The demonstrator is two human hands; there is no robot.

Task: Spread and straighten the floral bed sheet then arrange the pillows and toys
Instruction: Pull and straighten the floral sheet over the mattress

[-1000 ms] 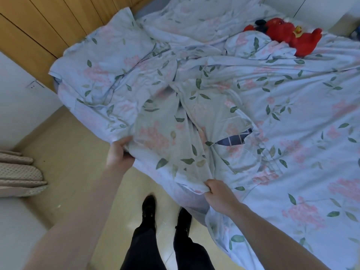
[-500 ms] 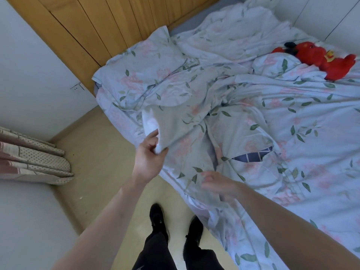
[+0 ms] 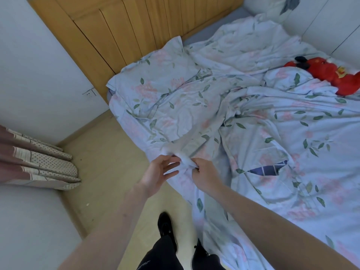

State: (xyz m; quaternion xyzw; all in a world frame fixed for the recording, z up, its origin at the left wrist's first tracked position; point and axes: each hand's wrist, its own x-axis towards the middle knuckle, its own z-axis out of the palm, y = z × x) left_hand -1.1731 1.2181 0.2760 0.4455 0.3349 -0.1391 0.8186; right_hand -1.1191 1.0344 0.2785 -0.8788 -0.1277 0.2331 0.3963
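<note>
Main risk I see: both hands work one small bunch of the floral sheet [image 3: 253, 117] at the bed's near edge, so a pull from here could drag the whole crumpled mass sideways rather than flatten it. I can't tell whether that bunch is a true corner; if it's a mid-edge fold, spreading will twist the sheet worse. A long tail hangs to the floor by my shoes [image 3: 165, 227], so I could step on it and yank it off. The red plush toy [image 3: 327, 74] lies on the sheet at the far side, and a hard tug would roll it.

Grip: right hand [image 3: 206, 177] is pressed together, pinching the white bunched fabric between thumb and fingers. Left hand [image 3: 157, 175] is loosely spread, fingers [image 3: 171, 165] touching the same bunch but not closed on it. Sheet covers most of the bed, heavily wrinkled, with a blue striped patch [image 3: 266, 169] showing through a gap. A pillow [image 3: 266, 4] sits at the far top corner.
</note>
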